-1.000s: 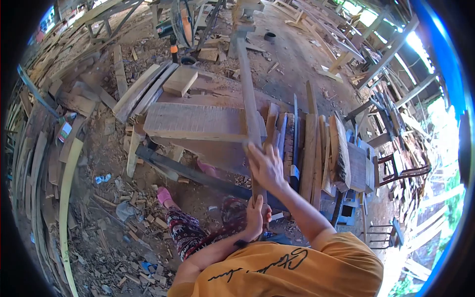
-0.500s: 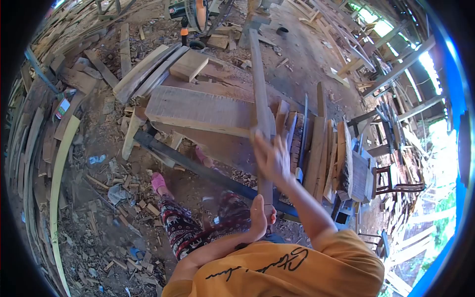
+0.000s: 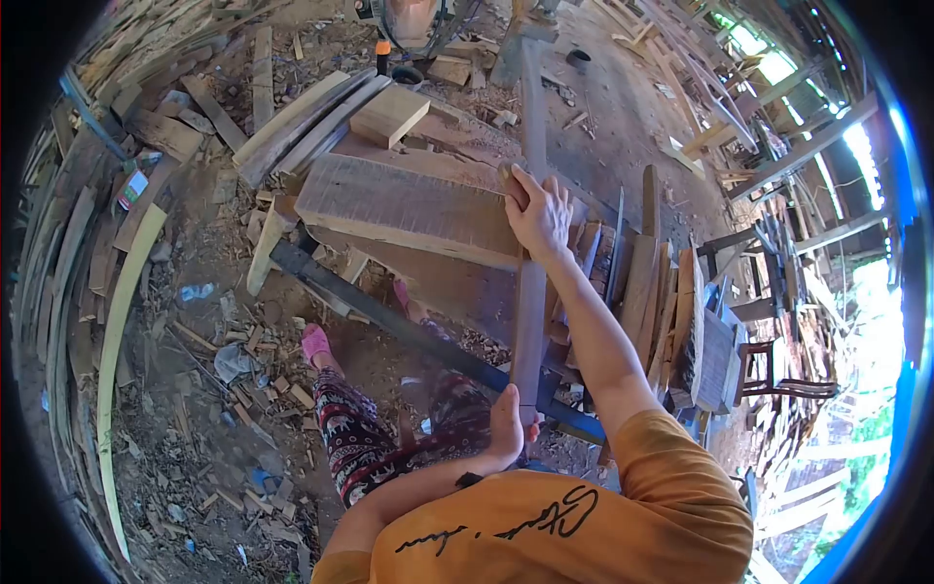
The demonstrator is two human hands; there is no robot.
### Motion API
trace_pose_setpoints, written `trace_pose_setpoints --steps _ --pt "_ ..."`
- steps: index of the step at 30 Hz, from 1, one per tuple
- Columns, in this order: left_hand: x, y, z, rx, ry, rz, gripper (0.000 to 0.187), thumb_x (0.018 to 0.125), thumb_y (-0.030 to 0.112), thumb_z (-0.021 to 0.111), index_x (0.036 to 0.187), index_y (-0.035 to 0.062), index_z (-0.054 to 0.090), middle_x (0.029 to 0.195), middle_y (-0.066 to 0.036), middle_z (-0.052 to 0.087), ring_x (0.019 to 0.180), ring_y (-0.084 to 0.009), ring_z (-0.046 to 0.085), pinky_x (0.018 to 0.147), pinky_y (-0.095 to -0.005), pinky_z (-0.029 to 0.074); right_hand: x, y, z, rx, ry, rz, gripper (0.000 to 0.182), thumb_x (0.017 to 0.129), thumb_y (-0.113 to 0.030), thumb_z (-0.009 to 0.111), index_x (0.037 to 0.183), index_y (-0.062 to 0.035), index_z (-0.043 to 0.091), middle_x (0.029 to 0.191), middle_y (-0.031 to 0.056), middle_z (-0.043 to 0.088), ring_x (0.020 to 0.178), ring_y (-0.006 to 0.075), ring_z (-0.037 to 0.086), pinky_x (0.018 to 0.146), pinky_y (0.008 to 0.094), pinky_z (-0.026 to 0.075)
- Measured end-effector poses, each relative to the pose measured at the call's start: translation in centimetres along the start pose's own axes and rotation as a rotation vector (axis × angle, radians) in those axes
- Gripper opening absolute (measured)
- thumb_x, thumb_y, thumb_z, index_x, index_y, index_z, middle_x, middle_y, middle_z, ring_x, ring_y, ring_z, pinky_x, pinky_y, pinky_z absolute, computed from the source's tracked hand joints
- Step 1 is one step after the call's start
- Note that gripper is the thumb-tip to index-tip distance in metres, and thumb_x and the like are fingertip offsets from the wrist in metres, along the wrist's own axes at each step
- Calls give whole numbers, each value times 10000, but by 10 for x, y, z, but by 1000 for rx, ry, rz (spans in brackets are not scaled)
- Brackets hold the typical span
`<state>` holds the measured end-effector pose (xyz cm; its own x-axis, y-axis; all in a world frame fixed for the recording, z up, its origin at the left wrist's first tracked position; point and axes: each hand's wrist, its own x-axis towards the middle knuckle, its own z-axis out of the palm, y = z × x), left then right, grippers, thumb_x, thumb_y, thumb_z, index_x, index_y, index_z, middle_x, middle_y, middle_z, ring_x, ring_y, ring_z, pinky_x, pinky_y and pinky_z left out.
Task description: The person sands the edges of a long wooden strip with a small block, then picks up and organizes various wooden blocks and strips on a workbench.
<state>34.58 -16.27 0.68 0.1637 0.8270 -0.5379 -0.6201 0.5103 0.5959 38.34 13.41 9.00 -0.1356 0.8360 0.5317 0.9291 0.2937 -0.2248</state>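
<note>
A long, narrow wooden bar [image 3: 527, 321] runs from near my body up across the work surface. My left hand [image 3: 508, 428] is closed around its near end, thumb on top. Farther up, my right hand [image 3: 541, 216] presses on the bar with curled fingers. A small tan edge shows by its fingertips, but what lies beneath the fingers is hidden. To the left of the bar, a thick wooden beam [image 3: 409, 202] lies close by.
A small wood block [image 3: 390, 115] and curved planks [image 3: 302, 127] lie beyond the beam. A fan [image 3: 412, 21] stands at the far end. Wood pieces [image 3: 642, 292] stack on the right. A dark rail [image 3: 389, 316] crosses before my legs. Scraps litter the floor.
My right hand has slid forward along the bar, away from my body. My left hand still grips the near end. The view has shifted slightly.
</note>
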Motion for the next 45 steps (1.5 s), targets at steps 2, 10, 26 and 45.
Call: trace_pose_setpoints --steps 2,10,26,45 --pt "-5 0 5 -16 22 -28 633 994 646 339 853 52 507 621 -72 558 435 -138 539 383 -257 430 -16 3 2 -63 27 13 466 811 -200 685 1276 -210 643 974 173 597 936 400 567 817 505 473" --pt "-1 2 3 0 -43 86 517 1038 538 346 971 58 526 658 -74 559 438 -121 517 389 -252 405 -169 -54 -104 -16 -219 -13 476 811 -189 710 1281 -233 650 936 136 532 860 344 527 727 463 436" --pt "2 0 -13 -114 21 -79 537 1015 577 384 968 62 526 638 -69 554 439 -139 533 392 -266 424 -68 -29 -28 -72 13 -20 511 842 -189 632 1346 -224 559 1143 216 548 1043 427 532 831 542 450" --pt "14 -18 -8 -126 13 -210 761 992 675 197 1143 28 568 633 -84 553 460 -190 548 414 -333 452 23 18 18 -53 -75 154 535 834 -215 648 1358 -268 554 1131 215 536 1050 421 536 814 543 475"
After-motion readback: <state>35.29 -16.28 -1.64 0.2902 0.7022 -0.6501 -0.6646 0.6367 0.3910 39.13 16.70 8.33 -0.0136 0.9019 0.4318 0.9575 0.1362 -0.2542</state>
